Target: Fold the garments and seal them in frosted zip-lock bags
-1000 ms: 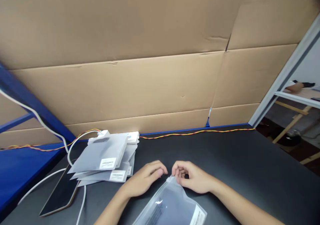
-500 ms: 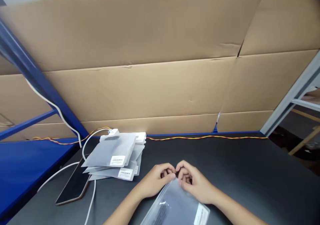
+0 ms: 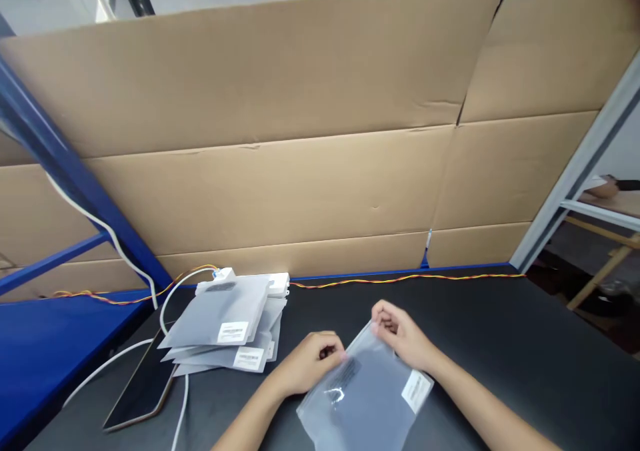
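A translucent frosted bag [image 3: 370, 397] with a white label at its right corner lies tilted at the bottom centre, above the black table [image 3: 480, 344]. My left hand [image 3: 314, 364] pinches the bag's upper left edge between thumb and curled fingers. At the bag's top corner, my right hand [image 3: 400, 334] is closed on the same edge. To the left, several similar bags [image 3: 220, 317] with white barcode labels form an uneven pile.
A dark tablet or phone [image 3: 143, 387] lies left of the pile, with white cables around it. White power strip [image 3: 279, 284] sits behind the pile. A twisted red-yellow wire [image 3: 370, 280] runs along the cardboard wall [image 3: 300, 191]. Blue frame [image 3: 85, 171] stands left.
My right hand has moved right and slightly up along the bag's edge, away from my left hand. The bag has risen and shows more of its surface. The view has shifted slightly.
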A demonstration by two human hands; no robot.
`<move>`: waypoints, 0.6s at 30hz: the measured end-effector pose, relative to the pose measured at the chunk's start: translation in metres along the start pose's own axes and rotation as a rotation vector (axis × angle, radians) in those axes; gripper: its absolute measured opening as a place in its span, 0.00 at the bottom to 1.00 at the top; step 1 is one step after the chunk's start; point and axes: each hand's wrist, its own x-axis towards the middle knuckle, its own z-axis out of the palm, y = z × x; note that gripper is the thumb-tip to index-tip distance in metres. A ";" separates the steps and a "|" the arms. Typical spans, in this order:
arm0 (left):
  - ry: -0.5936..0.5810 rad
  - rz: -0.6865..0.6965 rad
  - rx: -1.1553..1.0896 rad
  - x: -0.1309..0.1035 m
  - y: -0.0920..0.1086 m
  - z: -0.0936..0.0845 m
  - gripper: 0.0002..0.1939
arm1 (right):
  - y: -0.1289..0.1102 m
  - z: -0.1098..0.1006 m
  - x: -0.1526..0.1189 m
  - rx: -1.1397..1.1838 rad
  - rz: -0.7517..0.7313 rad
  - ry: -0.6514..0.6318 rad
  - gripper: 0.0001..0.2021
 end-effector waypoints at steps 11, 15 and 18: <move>0.196 -0.022 0.148 0.003 -0.026 -0.004 0.14 | 0.007 -0.047 0.002 -0.383 -0.098 0.241 0.06; 0.256 -0.009 0.099 0.005 -0.032 -0.003 0.14 | -0.029 -0.011 -0.015 -0.668 -0.243 0.069 0.12; 0.236 0.002 0.047 0.005 -0.032 -0.005 0.14 | -0.039 0.023 -0.026 -0.736 -0.290 -0.284 0.28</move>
